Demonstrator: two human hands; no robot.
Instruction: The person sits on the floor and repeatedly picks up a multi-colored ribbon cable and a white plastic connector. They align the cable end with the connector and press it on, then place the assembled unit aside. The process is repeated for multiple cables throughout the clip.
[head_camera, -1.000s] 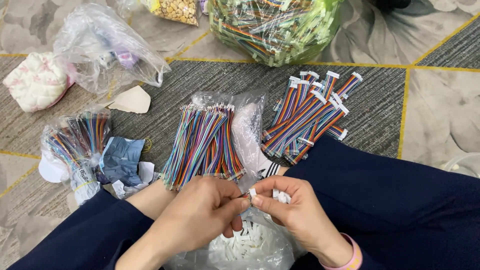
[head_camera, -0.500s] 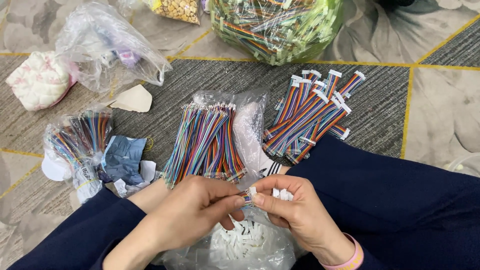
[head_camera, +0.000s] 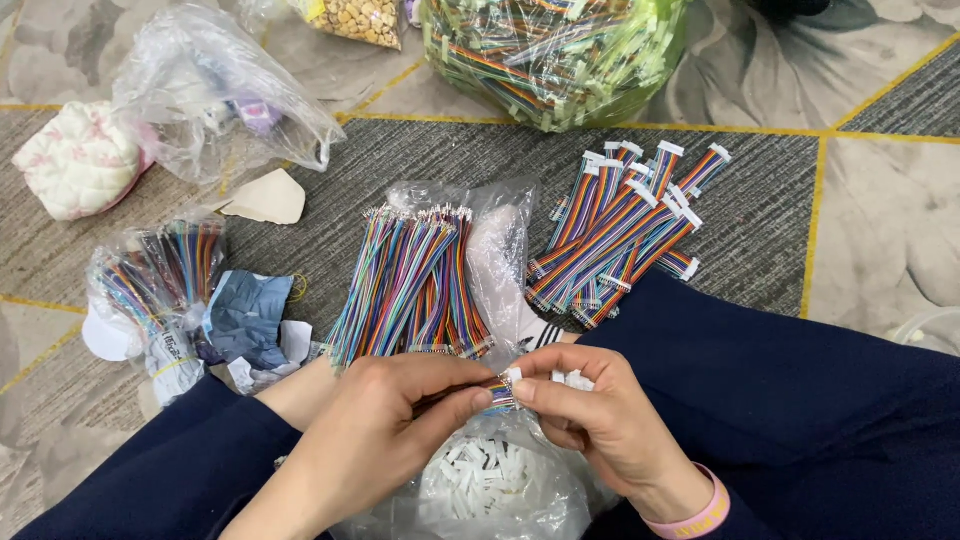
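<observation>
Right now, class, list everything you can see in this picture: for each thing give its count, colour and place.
ribbon cable: one, multicoloured, pinched between both hands
loose cable bundle: one, multicoloured, on clear plastic, centre
finished cables: one pile, multicoloured with white plugs, right of centre
bag of white connectors: one, clear, below the hands
large cable bag: one, green-tinted, top
small cable bag: one, clear, left
quilted pouch: one, white and pink, far left
left hand: one, gripping the cable
right hand: one, pink wristband, pinching the white plug
</observation>
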